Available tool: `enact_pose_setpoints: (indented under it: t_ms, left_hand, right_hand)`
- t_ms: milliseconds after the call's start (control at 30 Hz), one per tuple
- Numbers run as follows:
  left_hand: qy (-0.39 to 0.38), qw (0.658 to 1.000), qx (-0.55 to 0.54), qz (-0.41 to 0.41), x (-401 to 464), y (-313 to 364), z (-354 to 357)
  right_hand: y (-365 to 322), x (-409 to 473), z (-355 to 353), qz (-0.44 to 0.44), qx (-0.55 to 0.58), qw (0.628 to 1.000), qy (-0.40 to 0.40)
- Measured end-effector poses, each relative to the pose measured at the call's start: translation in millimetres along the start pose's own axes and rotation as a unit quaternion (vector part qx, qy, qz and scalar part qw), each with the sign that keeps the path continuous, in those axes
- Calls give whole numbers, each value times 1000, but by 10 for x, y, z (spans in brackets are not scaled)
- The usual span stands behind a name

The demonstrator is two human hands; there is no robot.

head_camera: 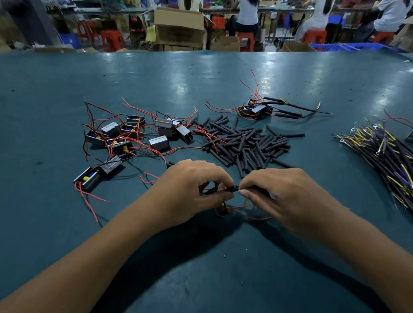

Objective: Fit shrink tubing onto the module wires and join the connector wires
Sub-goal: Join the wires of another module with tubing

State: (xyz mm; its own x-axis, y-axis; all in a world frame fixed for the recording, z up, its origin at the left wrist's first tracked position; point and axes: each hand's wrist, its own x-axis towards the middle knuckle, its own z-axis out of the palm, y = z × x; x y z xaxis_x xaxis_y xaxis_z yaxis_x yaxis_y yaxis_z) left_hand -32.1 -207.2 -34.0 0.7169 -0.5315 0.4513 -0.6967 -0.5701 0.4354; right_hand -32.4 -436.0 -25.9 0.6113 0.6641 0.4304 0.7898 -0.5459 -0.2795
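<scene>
While my left hand [189, 191] and right hand [277, 197] pinch a black tube [232, 188] between their fingers, low over the table [218, 287], its module [222, 210] hangs beneath. Judging by the piles, I am early on: one finished bunch [257, 109] sits far back, while loose modules [130, 136], spare tubing [246, 144] and connector wires [390, 157] wait.

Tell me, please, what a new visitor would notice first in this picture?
First, the two hands meeting at the centre, the left hand and right hand pinching a thin black wire between them. Behind them lies a heap of black shrink tubing, with a cluster of small modules trailing red wires to its left.
</scene>
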Motion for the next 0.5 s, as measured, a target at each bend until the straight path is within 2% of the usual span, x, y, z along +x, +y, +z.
enact_pose_setpoints:
  t_ms: [267, 500]
  left_hand:
    - [4, 1000, 15, 9, 4, 13, 36]
    - [36, 999, 18, 1, -8, 61, 70]
  right_hand:
    - [74, -45, -5, 72, 115, 990, 28]
    - [60, -31, -25, 71, 113, 991, 33]
